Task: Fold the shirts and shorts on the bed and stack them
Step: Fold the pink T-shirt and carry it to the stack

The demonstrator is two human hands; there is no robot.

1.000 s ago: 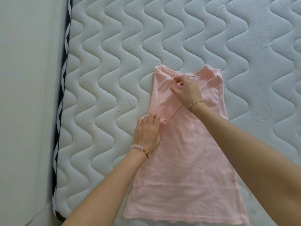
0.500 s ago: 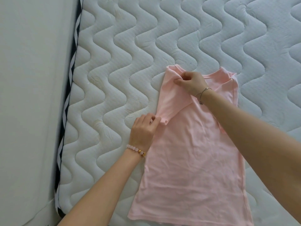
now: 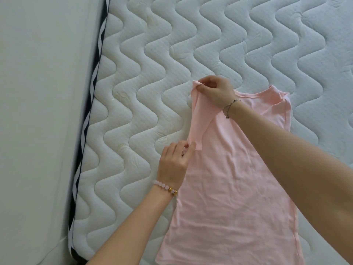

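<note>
A pale pink shirt (image 3: 229, 188) lies flat on the white quilted mattress (image 3: 152, 73), neckline away from me and hem toward me. Its left sleeve is folded in along the left edge. My right hand (image 3: 214, 90) pinches the top left shoulder corner of the shirt, the arm crossing over the fabric. My left hand (image 3: 174, 161) pinches the lower end of the folded sleeve at the shirt's left edge. The right sleeve lies folded in at the far right.
The mattress edge with black-and-white zigzag piping (image 3: 86, 121) runs down the left. Beyond it is a plain pale wall or floor (image 3: 38, 111). Bare mattress stretches to the left of and beyond the shirt.
My right hand slid left from the neckline to the shoulder corner and lifted it slightly. My left hand kept its grip at the sleeve end. The view shifted left.
</note>
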